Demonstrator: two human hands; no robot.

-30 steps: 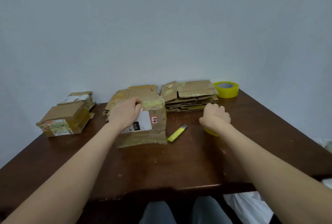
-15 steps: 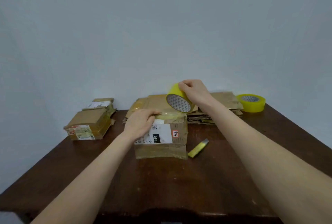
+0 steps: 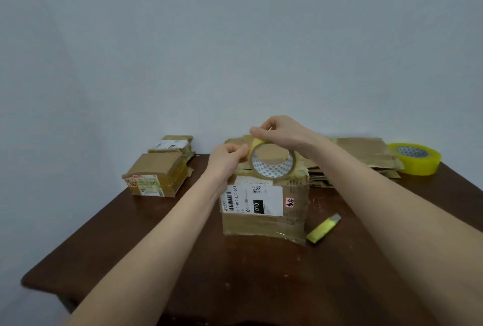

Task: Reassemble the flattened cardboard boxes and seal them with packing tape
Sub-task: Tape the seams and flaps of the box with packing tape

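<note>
Both up over box [image 3: 264, 218] on bench [image 3: 235, 273]: right hand [image 3: 283, 133] gripping upright roll [image 3: 271, 170] from above, just over box top; left hand [image 3: 227, 159] pinching roll's left rim.

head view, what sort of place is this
Probably a makeshift packing spot in a plain room: a dark wooden table against a bare wall, stacked flattened cardboard, and a spare tape roll.

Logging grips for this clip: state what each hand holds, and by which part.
Right hand grips the tape roll by its top rim; left hand pinches the roll's left edge, probably the tape end.
</note>
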